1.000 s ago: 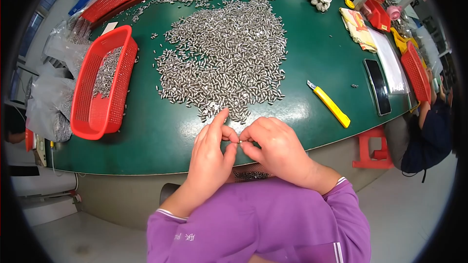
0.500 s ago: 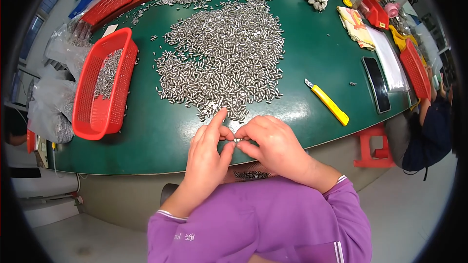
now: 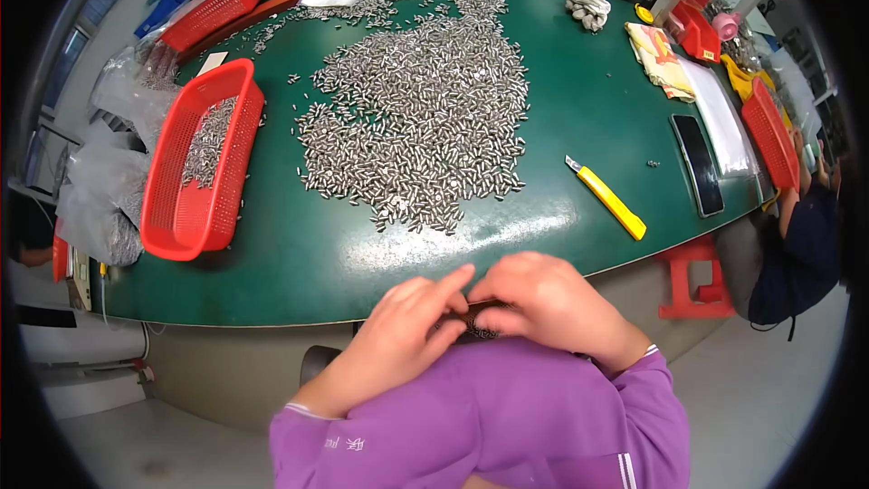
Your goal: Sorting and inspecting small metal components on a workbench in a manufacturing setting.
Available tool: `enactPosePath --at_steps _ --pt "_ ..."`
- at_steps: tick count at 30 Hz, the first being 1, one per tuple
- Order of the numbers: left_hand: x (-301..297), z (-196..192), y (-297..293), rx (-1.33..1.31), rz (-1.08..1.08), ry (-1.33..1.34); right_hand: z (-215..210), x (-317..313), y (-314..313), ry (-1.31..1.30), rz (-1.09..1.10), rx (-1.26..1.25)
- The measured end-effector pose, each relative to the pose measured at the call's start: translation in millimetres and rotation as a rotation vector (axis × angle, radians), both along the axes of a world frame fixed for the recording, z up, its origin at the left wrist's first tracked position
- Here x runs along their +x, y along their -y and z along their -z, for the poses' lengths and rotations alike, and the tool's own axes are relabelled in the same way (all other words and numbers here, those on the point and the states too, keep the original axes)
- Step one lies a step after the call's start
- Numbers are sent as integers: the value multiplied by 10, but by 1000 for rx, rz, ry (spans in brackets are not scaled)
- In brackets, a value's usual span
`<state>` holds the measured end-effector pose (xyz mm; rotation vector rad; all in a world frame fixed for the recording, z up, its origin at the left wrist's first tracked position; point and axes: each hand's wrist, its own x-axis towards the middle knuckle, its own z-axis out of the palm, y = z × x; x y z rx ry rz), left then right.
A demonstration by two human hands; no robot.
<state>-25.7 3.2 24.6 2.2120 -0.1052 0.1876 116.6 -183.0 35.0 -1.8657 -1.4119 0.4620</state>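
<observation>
One big green bench (image 3: 579,81) takes up most of the view, curving like crazy at the rim thanks to the fisheye. Biggest thing on it is the pile of shiny little metal pieces (image 3: 434,118), spread over the middle. Then there's a long red basket (image 3: 156,217) on the left with more of the same pieces inside.

Both hands are low, by the near edge. Left hand (image 3: 398,326): fingers loosely bent and spread, index reaching toward the other hand. Right hand (image 3: 548,303): fingers curled over, thumb apart from the index. Between and below them you can see a dark patch of small bits (image 3: 478,330); whatever holds it is mostly hidden.

Off right: black phone (image 3: 697,163), then a yellow box cutter (image 3: 608,201), then a balled-up whitish glove (image 3: 587,9).
</observation>
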Motion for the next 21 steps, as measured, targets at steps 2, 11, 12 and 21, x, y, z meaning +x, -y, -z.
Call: enactPosePath --at_steps 2,11,12,21 --pt "33 94 -31 41 -174 59 66 83 -74 127 150 74" --pt "401 344 -72 130 -398 139 271 96 -488 177 264 150" --pt "389 363 -76 134 -400 141 280 89 -491 178 262 153" --pt "307 387 -27 -43 -271 219 407 69 -369 66 225 346"
